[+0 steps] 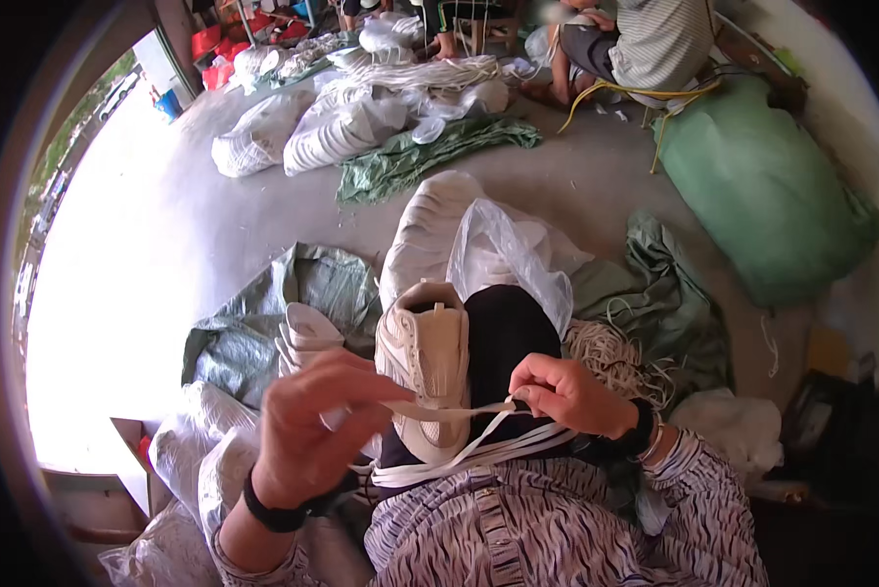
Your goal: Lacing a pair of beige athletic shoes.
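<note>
A beige lace-up shoe point(422, 357) rests on my lap against the dark trouser leg, its opening facing away from me. Across its toe runs a flat cream shoelace point(478, 411), stretched between my two hands. My left hand point(312, 421), wearing a dark wristband, pinches one end of it beside the shoe. At the other end, my right hand point(574, 396) holds the lace between thumb and fingers. A bundle of white laces point(488, 456) lies over my lap below the shoe. I see no lace threaded through the shoe's front.
White shoe parts point(307, 328) are stacked on a green woven sheet point(248, 318) to the left. A heap of cream cords point(610, 357) lies right of my knee. Further off are stuffed white sacks point(337, 132), a big green sack point(762, 186) and a seated person point(659, 49).
</note>
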{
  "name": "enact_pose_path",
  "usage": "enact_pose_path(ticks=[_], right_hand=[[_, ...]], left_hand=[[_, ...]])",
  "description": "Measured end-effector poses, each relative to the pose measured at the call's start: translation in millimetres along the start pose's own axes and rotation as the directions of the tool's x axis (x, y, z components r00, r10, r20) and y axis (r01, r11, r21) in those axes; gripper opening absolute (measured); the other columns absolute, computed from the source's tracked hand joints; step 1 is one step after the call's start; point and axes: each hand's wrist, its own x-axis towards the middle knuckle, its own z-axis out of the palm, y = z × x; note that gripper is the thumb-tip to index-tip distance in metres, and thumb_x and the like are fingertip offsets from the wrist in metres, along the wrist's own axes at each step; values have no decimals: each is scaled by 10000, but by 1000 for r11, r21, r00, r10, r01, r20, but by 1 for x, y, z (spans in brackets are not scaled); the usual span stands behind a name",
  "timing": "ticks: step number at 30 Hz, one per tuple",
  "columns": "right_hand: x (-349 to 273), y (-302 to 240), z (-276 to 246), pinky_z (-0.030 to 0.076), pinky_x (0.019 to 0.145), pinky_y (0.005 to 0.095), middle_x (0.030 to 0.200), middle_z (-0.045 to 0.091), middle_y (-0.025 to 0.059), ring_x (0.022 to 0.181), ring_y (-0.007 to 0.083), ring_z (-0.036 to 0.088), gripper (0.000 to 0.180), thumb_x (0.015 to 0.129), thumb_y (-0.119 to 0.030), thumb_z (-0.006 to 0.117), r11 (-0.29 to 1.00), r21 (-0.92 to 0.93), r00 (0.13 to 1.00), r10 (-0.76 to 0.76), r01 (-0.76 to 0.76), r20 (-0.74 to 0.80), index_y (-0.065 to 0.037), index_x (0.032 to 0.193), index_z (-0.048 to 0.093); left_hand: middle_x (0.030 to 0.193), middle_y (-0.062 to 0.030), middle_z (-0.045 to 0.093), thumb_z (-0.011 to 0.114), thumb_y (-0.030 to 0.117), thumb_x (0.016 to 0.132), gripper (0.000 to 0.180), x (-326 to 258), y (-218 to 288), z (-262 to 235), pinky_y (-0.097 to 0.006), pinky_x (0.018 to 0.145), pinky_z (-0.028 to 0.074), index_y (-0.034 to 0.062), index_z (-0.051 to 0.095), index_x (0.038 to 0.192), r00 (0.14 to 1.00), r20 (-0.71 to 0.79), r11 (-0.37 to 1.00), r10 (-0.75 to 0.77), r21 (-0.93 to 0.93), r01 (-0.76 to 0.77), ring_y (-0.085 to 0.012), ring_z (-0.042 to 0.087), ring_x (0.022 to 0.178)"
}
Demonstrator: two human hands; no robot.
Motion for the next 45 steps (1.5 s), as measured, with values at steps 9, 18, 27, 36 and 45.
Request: enact_pose_path(ticks=[9, 18, 27, 36, 45], right_hand=[[-12, -38, -33, 412, 670, 179, 776, 545, -27, 725, 32, 499, 233, 860, -76, 596, 898, 438, 966, -151, 44, 211, -17, 1085, 577], [-36, -12, -73, 366, 518, 182, 716, 570, -4, 567, 32, 453, 133, 874, -107, 582, 913, 401, 971, -155, 72, 180, 10, 884, 645], [-49, 15, -77, 395, 541, 181, 755, 607, 27, 619, 50, 503, 155, 873, -152, 597, 859, 510, 998, -26, 54, -63, -5, 848, 637], [-34, 10, -63, 409, 536, 169, 810, 625, 39, 666, 46, 533, 149, 890, -168, 588, 848, 528, 999, -36, 46, -30, -24, 863, 616], [-31, -9, -60, 392, 515, 181, 771, 593, 42, 544, 63, 485, 129, 921, -166, 528, 753, 638, 971, -3, 160, -241, -42, 907, 560]], left_hand=[[672, -54, 568, 647, 25, 753, 181, 49, 35, 44, -275, 522, 445, 83, 686, 919, 955, 208, 976, 212, 9, -219, -176, 572, 573], [775, -101, 610, 630, 42, 785, 99, 60, -36, 19, -329, 616, 476, 61, 660, 878, 969, 248, 831, 2, 539, -140, -266, 609, 690], [665, -56, 586, 535, 141, 863, 147, 79, -80, -47, -306, 542, 437, 83, 667, 894, 966, -222, 798, -130, 556, 235, -163, 532, 550], [709, -55, 619, 623, 109, 808, 593, 125, -15, 34, -292, 600, 481, 78, 390, 1352, 986, 153, 909, 66, 397, -122, -157, 597, 633], [737, -60, 625, 595, 158, 863, 204, 67, -21, 116, -250, 540, 494, -44, 594, 885, 679, 685, 913, -262, -52, 405, -114, 604, 593]])
